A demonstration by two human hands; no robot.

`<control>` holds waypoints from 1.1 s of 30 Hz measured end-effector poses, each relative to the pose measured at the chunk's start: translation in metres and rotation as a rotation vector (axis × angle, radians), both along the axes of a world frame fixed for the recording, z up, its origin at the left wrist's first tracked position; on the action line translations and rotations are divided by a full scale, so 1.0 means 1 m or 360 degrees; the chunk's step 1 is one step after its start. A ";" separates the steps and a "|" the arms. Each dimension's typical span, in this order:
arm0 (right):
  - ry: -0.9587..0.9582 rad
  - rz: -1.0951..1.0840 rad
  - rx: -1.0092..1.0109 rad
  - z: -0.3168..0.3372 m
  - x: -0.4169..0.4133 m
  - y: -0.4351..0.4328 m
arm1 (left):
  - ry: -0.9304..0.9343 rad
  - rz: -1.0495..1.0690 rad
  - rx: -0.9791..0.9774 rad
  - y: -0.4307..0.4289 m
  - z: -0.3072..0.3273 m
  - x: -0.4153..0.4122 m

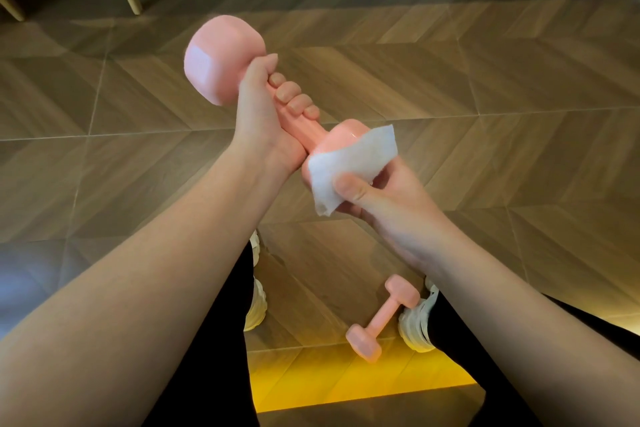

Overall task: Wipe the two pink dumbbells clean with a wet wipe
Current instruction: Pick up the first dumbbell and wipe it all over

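The person holds one pink dumbbell (221,59) up over the wooden floor (485,114), tilted, its far head up and away. The left hand (263,114) is wrapped tight round the handle, fingers curled over it. The right hand (384,204) presses a white wet wipe (349,163) against the near head, thumb pinning it there. The second dumbbell (382,317) lies on the floor between the feet, just beside the right shoe (417,322).

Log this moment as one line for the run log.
step: wiping | left hand: grips handle of raised dumbbell | right hand: holds wet wipe on its near end | other dumbbell: on floor beside right shoe
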State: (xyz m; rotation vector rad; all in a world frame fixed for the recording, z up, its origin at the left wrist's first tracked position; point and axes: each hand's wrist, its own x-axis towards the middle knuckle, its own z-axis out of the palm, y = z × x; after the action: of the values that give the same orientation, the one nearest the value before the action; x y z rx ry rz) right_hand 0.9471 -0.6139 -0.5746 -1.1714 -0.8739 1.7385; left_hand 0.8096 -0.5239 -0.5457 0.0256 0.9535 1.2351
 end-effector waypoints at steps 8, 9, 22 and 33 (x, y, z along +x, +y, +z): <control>-0.0079 -0.0086 0.0020 0.001 -0.003 -0.003 | 0.0029 -0.0054 0.0001 -0.001 0.001 0.007; -0.0060 -0.0100 0.0016 0.002 -0.004 -0.003 | 0.0034 -0.0058 0.0006 -0.002 0.001 0.008; -0.0077 -0.0340 0.0147 -0.001 -0.003 0.001 | 0.0012 -0.0007 -0.0018 -0.004 -0.002 0.010; 0.0246 -0.0298 -0.0229 0.001 -0.003 0.007 | 0.0036 0.0073 -0.0009 -0.001 -0.001 0.003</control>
State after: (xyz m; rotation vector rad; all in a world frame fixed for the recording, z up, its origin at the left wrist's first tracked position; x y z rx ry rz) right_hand 0.9441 -0.6072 -0.5733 -1.1550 -0.5363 1.7329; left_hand 0.8127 -0.5248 -0.5468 0.0133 0.9819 1.2765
